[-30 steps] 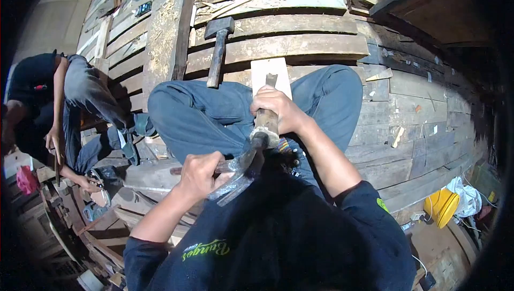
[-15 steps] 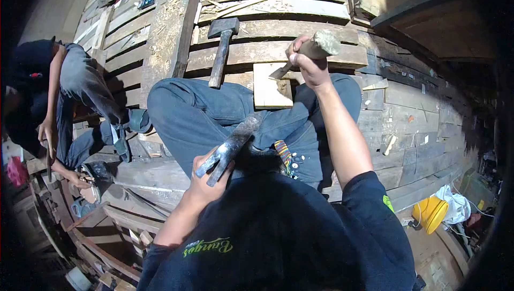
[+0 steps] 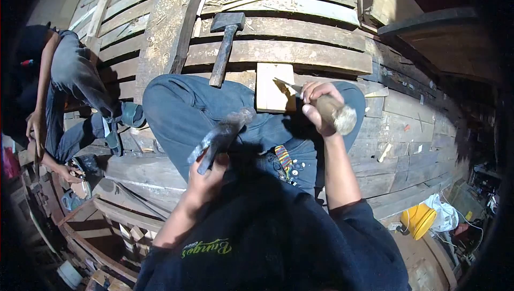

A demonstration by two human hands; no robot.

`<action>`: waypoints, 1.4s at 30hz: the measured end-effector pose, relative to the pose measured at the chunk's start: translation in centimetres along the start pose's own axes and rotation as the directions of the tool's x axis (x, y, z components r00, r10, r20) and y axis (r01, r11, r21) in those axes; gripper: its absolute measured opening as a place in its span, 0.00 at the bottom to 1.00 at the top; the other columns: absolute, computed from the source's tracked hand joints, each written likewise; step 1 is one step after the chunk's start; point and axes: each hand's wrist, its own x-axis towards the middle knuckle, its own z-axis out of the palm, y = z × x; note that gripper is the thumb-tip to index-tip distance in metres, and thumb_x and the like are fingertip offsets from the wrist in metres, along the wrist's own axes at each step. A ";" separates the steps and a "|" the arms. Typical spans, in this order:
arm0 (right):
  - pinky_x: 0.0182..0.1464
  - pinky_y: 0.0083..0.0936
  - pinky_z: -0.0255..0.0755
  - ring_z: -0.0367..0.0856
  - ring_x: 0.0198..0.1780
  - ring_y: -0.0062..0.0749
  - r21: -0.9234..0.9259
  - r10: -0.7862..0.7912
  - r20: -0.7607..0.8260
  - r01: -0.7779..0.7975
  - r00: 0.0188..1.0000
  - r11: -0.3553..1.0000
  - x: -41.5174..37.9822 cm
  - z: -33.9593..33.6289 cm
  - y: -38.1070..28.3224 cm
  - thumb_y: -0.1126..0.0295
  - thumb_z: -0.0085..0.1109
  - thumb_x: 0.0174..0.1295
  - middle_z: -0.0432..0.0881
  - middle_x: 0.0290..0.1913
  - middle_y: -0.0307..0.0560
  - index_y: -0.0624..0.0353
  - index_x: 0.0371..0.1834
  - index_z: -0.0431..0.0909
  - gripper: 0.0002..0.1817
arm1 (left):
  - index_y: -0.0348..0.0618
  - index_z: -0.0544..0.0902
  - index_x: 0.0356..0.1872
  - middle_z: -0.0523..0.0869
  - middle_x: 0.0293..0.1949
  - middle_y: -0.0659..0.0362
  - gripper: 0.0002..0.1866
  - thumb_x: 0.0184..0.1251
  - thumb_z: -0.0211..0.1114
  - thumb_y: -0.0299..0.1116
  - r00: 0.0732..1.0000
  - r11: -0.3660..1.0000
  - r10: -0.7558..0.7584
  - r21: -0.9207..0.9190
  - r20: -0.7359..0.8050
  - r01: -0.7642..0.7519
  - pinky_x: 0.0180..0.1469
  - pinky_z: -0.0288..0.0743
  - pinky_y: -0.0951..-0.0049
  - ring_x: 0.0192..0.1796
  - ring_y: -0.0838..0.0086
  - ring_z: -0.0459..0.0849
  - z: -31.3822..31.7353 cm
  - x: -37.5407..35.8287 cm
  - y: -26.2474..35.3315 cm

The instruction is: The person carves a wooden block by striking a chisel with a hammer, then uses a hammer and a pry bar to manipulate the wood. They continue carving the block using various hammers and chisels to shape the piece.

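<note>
My left hand [image 3: 205, 177] is wrapped round a claw hammer [image 3: 224, 130], which I hold above my lap, its metal head pointing up and away from me. In my right hand [image 3: 320, 94] is a chisel [image 3: 344, 120], gripped by its thick wooden handle with a frayed, pale butt end. The chisel's dark blade reaches leftward over a pale wooden block [image 3: 267, 90] lying between my knees. A shadow of the hand and tool falls on the block's right side. A mallet [image 3: 229, 23] with a heavy dark head rests beyond my left knee.
Slatted planks [image 3: 278, 50] with shavings and offcuts stretch ahead of me. At the left, another person [image 3: 80, 71] sits close by, hands on a tool and a small piece. A colourful woven strap [image 3: 284, 158] lies in my lap. A yellow container [image 3: 419, 220] stands at lower right.
My right hand has tilted the chisel, swinging its butt end down and toward me while the blade stays over the block. The hammer in my left hand has shifted slightly left.
</note>
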 end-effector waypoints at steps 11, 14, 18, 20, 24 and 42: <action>0.53 0.39 0.70 0.76 0.33 0.36 -0.224 0.002 0.191 0.042 0.982 0.974 -0.6 2.2 -0.3 0.76 0.68 0.46 0.77 0.27 0.44 0.57 0.29 0.70 0.13 | 0.45 0.67 0.30 0.60 0.15 0.70 0.25 0.72 0.51 0.59 0.923 0.594 -0.170 -0.711 0.346 0.376 0.13 0.50 0.84 0.12 0.87 0.56 -6.8 4.1 -0.4; 0.54 0.41 0.68 0.74 0.34 0.37 -0.175 0.023 0.181 0.009 0.983 0.985 -0.6 1.9 0.0 0.77 0.66 0.47 0.75 0.27 0.44 0.57 0.31 0.70 0.13 | 0.45 0.65 0.33 0.61 0.16 0.70 0.26 0.70 0.50 0.62 0.813 0.395 0.084 -0.769 0.575 0.503 0.14 0.53 0.83 0.12 0.87 0.56 -8.7 5.6 -3.2; 0.45 0.32 0.71 0.75 0.32 0.34 -0.140 0.020 0.119 -0.003 0.993 0.990 -0.2 2.3 0.0 0.80 0.65 0.44 0.75 0.27 0.44 0.57 0.30 0.70 0.14 | 0.42 0.65 0.35 0.64 0.18 0.67 0.27 0.68 0.55 0.60 0.665 0.321 0.296 -0.727 0.685 0.607 0.16 0.58 0.81 0.14 0.85 0.60 -9.9 6.7 -5.0; 0.49 0.34 0.70 0.74 0.32 0.34 -0.119 0.037 0.087 -0.026 0.996 0.993 -0.1 2.1 0.0 0.80 0.65 0.45 0.75 0.27 0.43 0.57 0.30 0.69 0.14 | 0.42 0.65 0.35 0.64 0.18 0.66 0.27 0.69 0.55 0.59 0.632 0.276 0.343 -0.718 0.695 0.639 0.16 0.58 0.80 0.14 0.85 0.61 -10.1 6.8 -5.8; 0.56 0.37 0.67 0.74 0.34 0.32 -0.055 0.057 0.088 -0.052 0.995 0.997 -0.1 1.6 0.3 0.81 0.63 0.46 0.74 0.28 0.42 0.56 0.33 0.69 0.14 | 0.42 0.64 0.34 0.64 0.17 0.66 0.26 0.70 0.55 0.58 0.642 0.233 0.325 -0.717 0.694 0.657 0.16 0.56 0.82 0.14 0.86 0.61 -10.2 6.7 -6.2; 0.46 0.35 0.63 0.67 0.33 0.28 0.321 0.012 -0.289 0.085 0.957 0.943 7.9 0.0 1.2 0.70 0.58 0.58 0.68 0.28 0.40 0.50 0.46 0.62 0.16 | 0.44 0.67 0.25 0.64 0.10 0.68 0.30 0.62 0.62 0.63 0.799 0.506 0.153 -0.740 0.582 0.443 0.11 0.51 0.79 0.09 0.83 0.58 -10.0 6.5 -4.7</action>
